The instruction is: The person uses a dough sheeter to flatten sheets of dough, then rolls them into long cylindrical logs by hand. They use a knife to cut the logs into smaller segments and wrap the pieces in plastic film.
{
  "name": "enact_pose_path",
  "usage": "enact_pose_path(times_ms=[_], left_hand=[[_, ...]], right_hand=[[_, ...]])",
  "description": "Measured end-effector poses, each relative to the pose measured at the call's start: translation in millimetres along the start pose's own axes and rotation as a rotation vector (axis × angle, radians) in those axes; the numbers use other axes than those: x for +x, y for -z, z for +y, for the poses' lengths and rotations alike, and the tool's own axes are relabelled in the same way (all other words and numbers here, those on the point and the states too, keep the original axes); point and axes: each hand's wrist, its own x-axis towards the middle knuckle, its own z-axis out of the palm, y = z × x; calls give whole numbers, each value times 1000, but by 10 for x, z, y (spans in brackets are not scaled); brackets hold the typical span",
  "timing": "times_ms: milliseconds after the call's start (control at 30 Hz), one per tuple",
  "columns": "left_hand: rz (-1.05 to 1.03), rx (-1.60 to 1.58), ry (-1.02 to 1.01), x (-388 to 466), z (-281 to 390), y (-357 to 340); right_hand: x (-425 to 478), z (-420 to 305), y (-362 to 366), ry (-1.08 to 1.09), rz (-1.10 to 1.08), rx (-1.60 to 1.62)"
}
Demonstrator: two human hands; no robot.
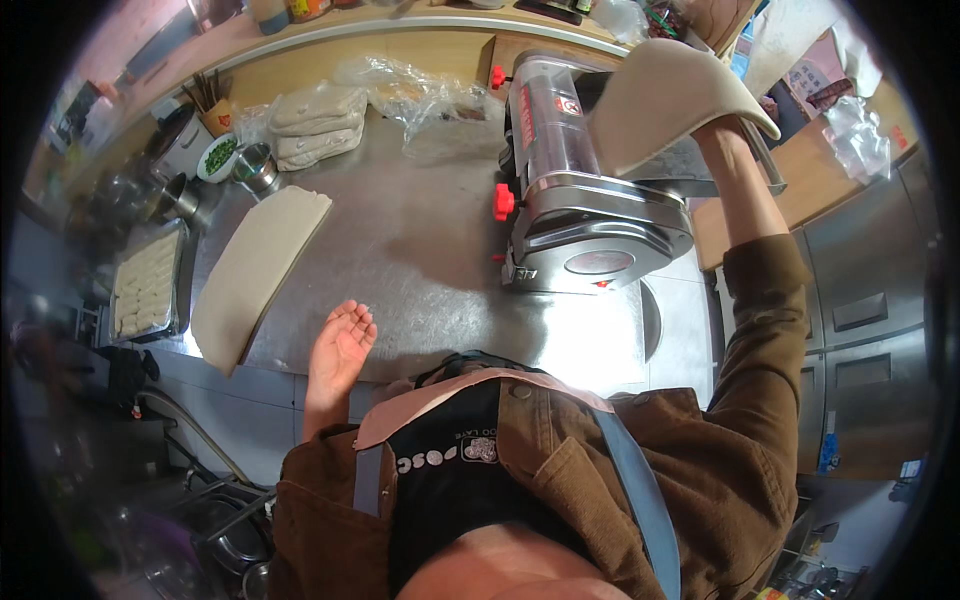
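My right hand (pixel 716 131) is raised under a thick sheet of dough (pixel 667 97) at the far side of a metal dough sheeter (pixel 592 217). The dough drapes over the hand and hides most of the fingers; its lower end goes down into the machine beside the clear cover. My left hand (pixel 345 341) hovers palm up at the near edge of the steel table (pixel 405 247), fingers slightly curled, holding nothing. Left of it, a second long flat piece of dough (pixel 259 270) lies on the table.
A tray of small dough pieces (pixel 150 281) stands at the far left. Folded cloths (pixel 319 124), crumpled plastic film (pixel 427 97), a metal cup (pixel 255 166) and a bowl of chopped greens (pixel 219 157) sit along the back. Red knobs (pixel 504 202) stick out from the machine.
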Motion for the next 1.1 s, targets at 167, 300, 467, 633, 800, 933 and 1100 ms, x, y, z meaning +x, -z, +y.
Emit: enact_pose_path(times_ms=[167, 300, 467, 633, 800, 933, 1100], left_hand=[[-67, 61, 28, -5, 32, -221], [-9, 24, 20, -48, -34, 40], [77, -11, 34, -75, -64, 259], [24, 31, 31, 22, -64, 163], [28, 14, 72, 36, -74, 58], [70, 54, 81, 68, -33, 131], [36, 135, 86, 270, 78, 70]], right_hand=[[52, 48, -88, 37, -2, 9], [-131, 115, 67, 31, -35, -5], [-277, 72, 358, -28, -60, -14], [-201, 8, 502, -225, -60, -147], [-286, -1, 654, -433, -110, -330], [-274, -109, 744, -513, -167, -624], [-326, -583, 787, -122, -12, -985]])
